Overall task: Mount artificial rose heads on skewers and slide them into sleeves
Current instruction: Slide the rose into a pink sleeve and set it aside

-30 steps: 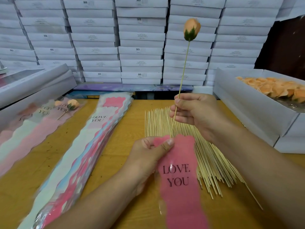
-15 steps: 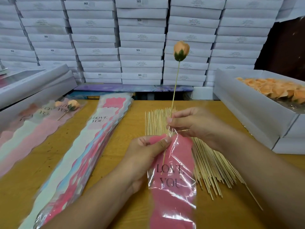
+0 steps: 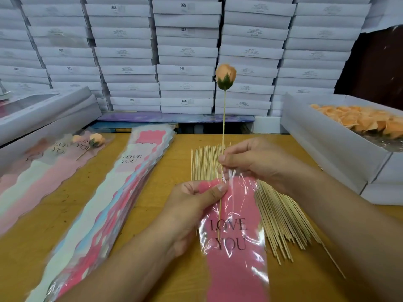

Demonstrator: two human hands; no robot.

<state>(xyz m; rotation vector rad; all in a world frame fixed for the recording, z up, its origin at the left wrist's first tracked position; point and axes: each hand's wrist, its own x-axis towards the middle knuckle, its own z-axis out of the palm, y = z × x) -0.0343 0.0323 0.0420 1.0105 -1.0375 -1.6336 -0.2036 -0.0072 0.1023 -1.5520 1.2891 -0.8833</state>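
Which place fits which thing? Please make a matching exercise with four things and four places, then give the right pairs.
Things:
1. rose head
2. loose skewers
3. stack of empty sleeves
4. pink sleeve

Places:
A. pinched at its top by the left hand
B. lying left of both hands
C. on top of the skewer that the right hand holds
D. spread on the table under the right hand

Pairs: 1-C, 2-D, 3-B, 4-A
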